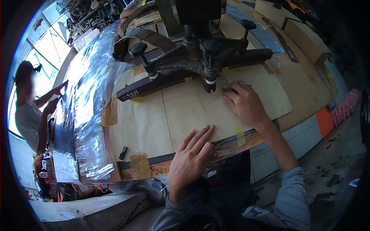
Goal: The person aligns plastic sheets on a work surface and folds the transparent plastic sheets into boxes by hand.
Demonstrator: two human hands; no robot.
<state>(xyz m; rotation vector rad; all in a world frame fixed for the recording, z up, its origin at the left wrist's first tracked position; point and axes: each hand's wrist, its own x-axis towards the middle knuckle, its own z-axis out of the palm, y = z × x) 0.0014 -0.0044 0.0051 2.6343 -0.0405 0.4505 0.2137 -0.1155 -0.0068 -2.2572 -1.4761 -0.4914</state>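
My left hand (190, 161) lies with its fingers stretched out on the front part of a pale sheet (150, 127), near the table's front edge. Further back on the same sheet, my right hand (246, 102) has curled fingers, with thumb and index tips together; a small dark spot shows at the tips, too small to name. Just left of those fingertips stands the forked lower end of a black metal press (210, 73), whose long dark bar (144, 88) rests across the sheet. Thin ruled lines and small marks cover the sheet's middle.
Tape strips (140, 165) hold the sheet's edges, and a small black block (123, 153) lies at its left corner. Shiny plastic film (92, 96) spreads on the left, where another person (29, 104) stands. Cardboard boxes (304, 38) sit at the back right.
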